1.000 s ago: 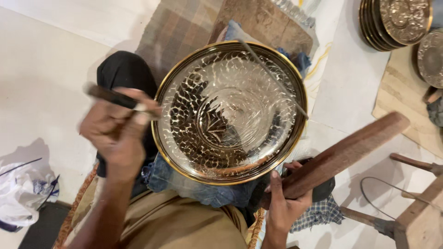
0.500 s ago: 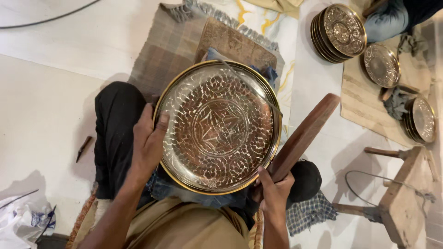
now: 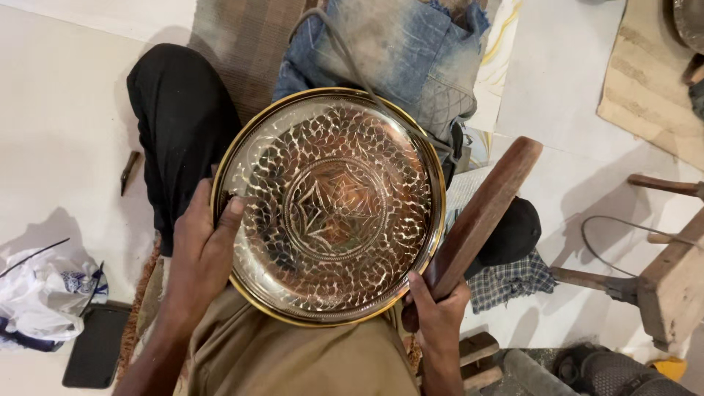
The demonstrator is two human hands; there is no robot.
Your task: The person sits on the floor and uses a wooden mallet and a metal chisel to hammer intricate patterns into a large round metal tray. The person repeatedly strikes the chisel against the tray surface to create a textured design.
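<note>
A round engraved metal plate with a gold rim rests on my lap, its star pattern in the middle facing up. My left hand grips the plate's left edge, thumb lying over the rim. My right hand is closed on the lower end of a long brown wooden mallet, which slants up to the right beside the plate's right rim. A small dark chisel lies on the pale floor left of my black-trousered leg.
Folded denim cloth and a woven mat lie beyond the plate. A wooden stool stands at the right, a wire loop beside it. White plastic bags and a dark flat slab lie at lower left. Cardboard is at upper right.
A second ago my left hand held the dark chisel over the plate; the chisel now lies on the floor and the left hand grips the plate's rim. The view has shifted closer.
</note>
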